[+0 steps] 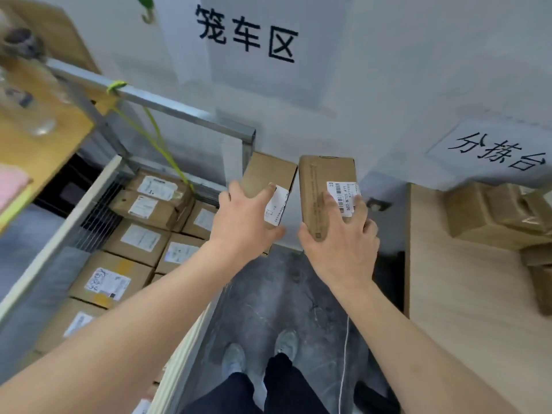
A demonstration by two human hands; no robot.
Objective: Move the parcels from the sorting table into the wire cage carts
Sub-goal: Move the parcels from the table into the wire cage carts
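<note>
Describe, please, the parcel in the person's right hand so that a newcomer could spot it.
Below the wall sign, two brown parcels are held over the floor. The right hand grips the right-hand parcel; unlike its neighbour, it shows a barcode label.

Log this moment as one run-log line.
left hand: holds box | right hand: holds labelled box | cage cart: part-filled

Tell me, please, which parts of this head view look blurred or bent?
Head view: the shelf at upper left is smeared; the cart rail bows with wide-angle distortion; the label on the right hand's box stays readable.
</note>
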